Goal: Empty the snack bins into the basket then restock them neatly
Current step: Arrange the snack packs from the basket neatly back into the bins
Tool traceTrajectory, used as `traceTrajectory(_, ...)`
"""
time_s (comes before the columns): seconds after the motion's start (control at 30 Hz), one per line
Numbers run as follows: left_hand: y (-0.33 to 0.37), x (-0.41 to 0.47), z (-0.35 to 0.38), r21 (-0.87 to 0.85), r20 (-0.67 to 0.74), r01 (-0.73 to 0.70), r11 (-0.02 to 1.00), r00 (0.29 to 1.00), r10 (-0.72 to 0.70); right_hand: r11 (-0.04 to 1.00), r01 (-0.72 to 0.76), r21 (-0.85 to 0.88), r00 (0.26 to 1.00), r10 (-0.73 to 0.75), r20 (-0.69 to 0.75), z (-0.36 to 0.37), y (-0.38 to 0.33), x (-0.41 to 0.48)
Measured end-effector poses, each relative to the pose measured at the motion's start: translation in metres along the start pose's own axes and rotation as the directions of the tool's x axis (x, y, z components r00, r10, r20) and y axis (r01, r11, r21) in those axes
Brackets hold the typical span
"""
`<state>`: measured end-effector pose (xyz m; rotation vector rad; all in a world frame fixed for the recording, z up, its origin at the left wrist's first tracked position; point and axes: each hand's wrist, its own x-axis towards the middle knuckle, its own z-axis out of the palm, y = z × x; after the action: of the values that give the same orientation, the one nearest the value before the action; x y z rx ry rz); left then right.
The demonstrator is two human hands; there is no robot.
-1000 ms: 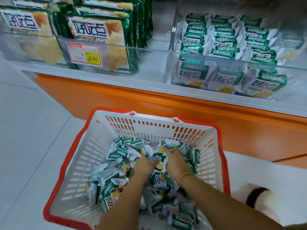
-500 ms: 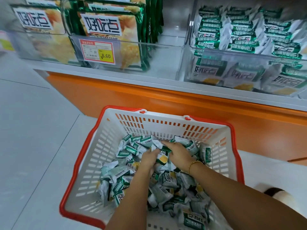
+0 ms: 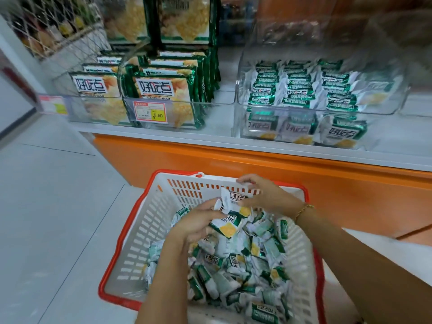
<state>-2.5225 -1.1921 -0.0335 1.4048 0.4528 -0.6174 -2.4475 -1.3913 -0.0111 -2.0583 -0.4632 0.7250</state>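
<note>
Left hand [image 3: 196, 225], right hand [image 3: 267, 195] lifted packets [image 3: 230, 221]

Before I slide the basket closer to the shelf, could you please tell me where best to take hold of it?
I'd take the basket by its red rim on the left side, reaching from the left: that edge is a bare raised lip, whereas the left hand and right hand hold packets over the middle and far edge.

Open floor [image 3: 58, 206] lies left of the basket [image 3: 145, 242], heaped with snack packets [image 3: 233, 265]; behind it an orange shelf base [image 3: 233, 157] bars the way, clear bin [image 3: 304, 111] above.
</note>
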Motion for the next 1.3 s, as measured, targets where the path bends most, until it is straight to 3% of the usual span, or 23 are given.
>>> traceTrajectory(0.1, 0.03, -0.028, 0.016, -0.006, 0.062, -0.14, 0.99, 0.988, 0.14, 0.994, -0.043, 0.099, 0.993, 0.032, 0.114, -0.031, -0.025, -0.023)
traceTrajectory(0.17, 0.053, -0.049, 0.034, -0.005, 0.049, -0.285, 0.959, 0.957, 0.285, 0.986, 0.001, 0.169, 0.996, -0.015, 0.084, -0.049, -0.035, -0.037)
traceTrajectory(0.3, 0.076, -0.074, 0.072, -0.08, -0.177, -0.513, 0.855, 0.851, 0.494, 0.966, 0.088, 0.244, 0.993, -0.104, 0.053, -0.078, -0.05, -0.067)
traceTrajectory(0.37, 0.08, -0.079, 0.093, -0.126, -0.307, -0.587, 0.8, 0.79, 0.531, 0.96, 0.117, 0.256, 0.989, -0.137, 0.063, -0.084, -0.059, -0.083)
traceTrajectory(0.5, 0.094, -0.093, 0.135, -0.138, -0.374, -0.679, 0.721, 0.709, 0.597, 0.957, 0.195, 0.214, 0.98, -0.185, -0.068, -0.095, -0.069, -0.105)
traceTrajectory(0.6, 0.103, -0.098, 0.158, -0.123, -0.421, -0.72, 0.683, 0.661, 0.621, 0.966, 0.201, 0.161, 0.978, -0.189, -0.087, -0.108, -0.078, -0.126)
traceTrajectory(0.73, 0.123, -0.096, 0.184, -0.137, -0.407, -0.698, 0.703, 0.687, 0.602, 0.962, 0.271, 0.043, 0.958, -0.265, -0.108, -0.13, -0.092, -0.152)
traceTrajectory(0.83, 0.149, -0.091, 0.204, -0.056, -0.258, -0.706, 0.706, 0.694, 0.672, 0.966, 0.26, -0.01, 0.961, -0.26, -0.093, -0.156, -0.103, -0.168)
traceTrajectory(0.93, 0.181, -0.082, 0.221, 0.023, -0.128, -0.742, 0.671, 0.663, 0.738, 0.973, 0.217, -0.077, 0.954, -0.228, -0.193, -0.201, -0.117, -0.186)
traceTrajectory(1.0, 0.201, -0.071, 0.227, 0.205, -0.041, -0.769, 0.606, 0.612, 0.79, 0.979, 0.177, -0.096, 0.932, -0.198, -0.303, -0.236, -0.12, -0.195)
traceTrajectory(1.07, 0.216, -0.05, 0.223, 0.527, 0.033, -0.714, 0.461, 0.559, 0.829, 0.986, 0.112, -0.122, 0.875, -0.156, -0.459, -0.27, -0.111, -0.196)
traceTrajectory(1.1, 0.222, -0.039, 0.217, 0.666, 0.067, -0.632, 0.397, 0.581, 0.811, 0.986, 0.055, -0.16, 0.838, -0.133, -0.53, -0.286, -0.102, -0.193)
traceTrajectory(1.17, 0.227, -0.016, 0.204, 0.831, 0.135, -0.468, 0.302, 0.695, 0.707, 0.955, -0.118, -0.272, 0.791, -0.075, -0.608, -0.309, -0.08, -0.18)
traceTrajectory(1.23, 0.227, -0.001, 0.195, 0.906, 0.179, -0.371, 0.205, 0.773, 0.609, 0.89, -0.258, -0.376, 0.803, -0.019, -0.595, -0.322, -0.056, -0.159)
traceTrajectory(1.3, 0.227, 0.004, 0.193, 0.926, 0.192, -0.341, 0.162, 0.795, 0.575, 0.833, -0.334, -0.441, 0.849, 0.063, -0.525, -0.323, -0.037, -0.134)
